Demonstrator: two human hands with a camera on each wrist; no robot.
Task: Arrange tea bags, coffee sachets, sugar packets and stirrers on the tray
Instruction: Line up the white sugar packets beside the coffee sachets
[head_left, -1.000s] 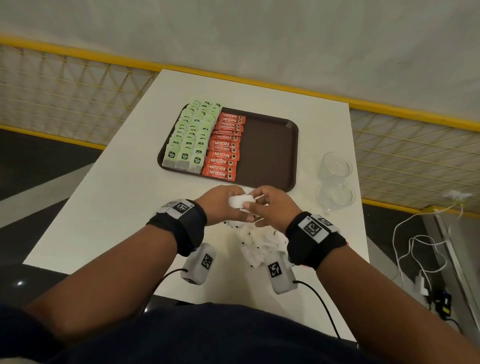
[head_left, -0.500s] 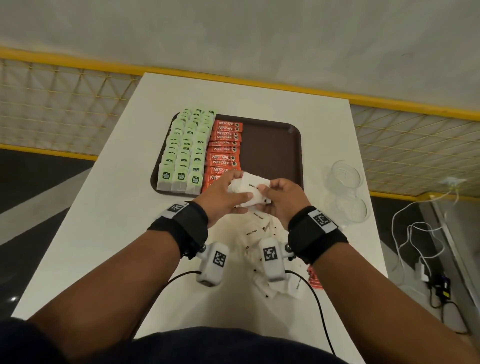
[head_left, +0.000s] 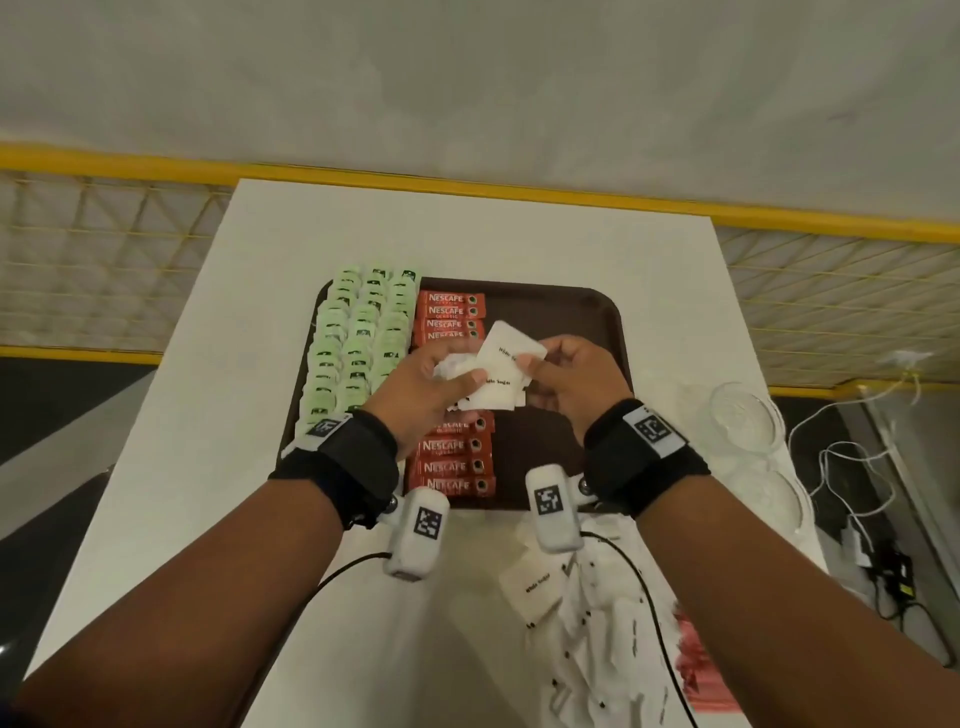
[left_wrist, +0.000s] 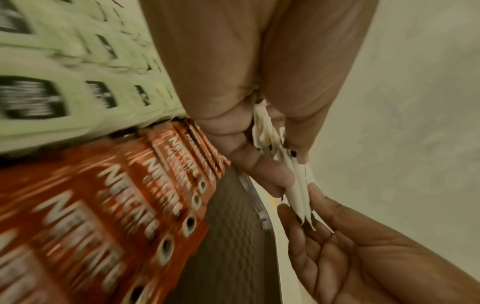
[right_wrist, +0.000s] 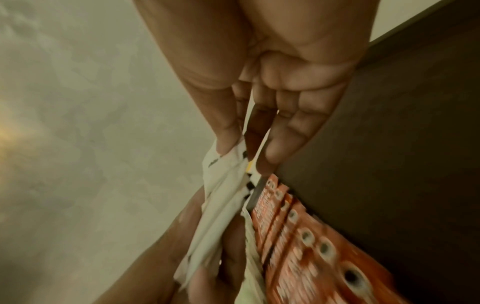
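My left hand (head_left: 426, 387) clutches a loose sugar packets (head_left: 493, 384) stack; my right hand (head_left: 569, 382) pinches its top one above the tray (head_left: 582, 312). A slack grip could spill them onto the coffee sachets (head_left: 452, 462).

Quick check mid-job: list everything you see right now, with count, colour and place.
tray: one, brown, centre of the table
tea bags: many, green, rows filling the tray's left side
coffee sachets: a column, red, beside the tea bags
held sugar packets: several, white, above the tray
loose sugar packets: a pile, white, near right of the table
glasses: two, clear, right of the tray
table: one, white
left hand: grips the packets
right hand: pinches the top packet
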